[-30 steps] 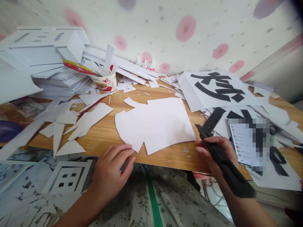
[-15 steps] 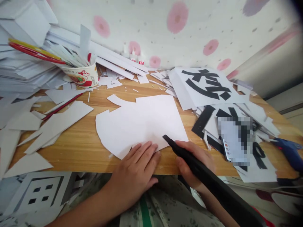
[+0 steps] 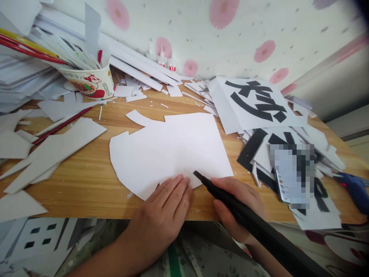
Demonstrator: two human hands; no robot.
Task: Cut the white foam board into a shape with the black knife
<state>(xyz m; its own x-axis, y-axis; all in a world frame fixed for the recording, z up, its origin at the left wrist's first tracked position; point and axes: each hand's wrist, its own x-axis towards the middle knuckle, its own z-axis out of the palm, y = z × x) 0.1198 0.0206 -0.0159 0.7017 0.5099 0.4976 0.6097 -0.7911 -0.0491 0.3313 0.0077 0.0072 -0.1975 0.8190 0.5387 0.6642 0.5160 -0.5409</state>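
Observation:
A white sheet of foam board or card (image 3: 170, 146), with a curved left edge and a notch at its upper left, lies flat on the wooden table. My left hand (image 3: 164, 206) rests on its near edge, fingers stretched out and close together. Held in my right hand (image 3: 240, 202) is a long black tool (image 3: 248, 215) with a narrow, slanted tip; its exact kind does not show. The tip hovers over or touches the board just right of my left fingertips; I cannot tell which. The tool's rear end runs out of view at the lower right.
White offcuts (image 3: 57, 154) cover the left of the table (image 3: 138, 209). A paper cup (image 3: 92, 82) of strips stands behind them. At right lie a sheet with black characters (image 3: 256, 100), a partly blurred phone (image 3: 284, 181) and a blue glue gun (image 3: 353, 188). Small bottles (image 3: 162, 61) stand at the wall.
The black tool's tip has shifted slightly left, closer to my left fingers. The view has moved a little nearer the table. My left hand stays on the board.

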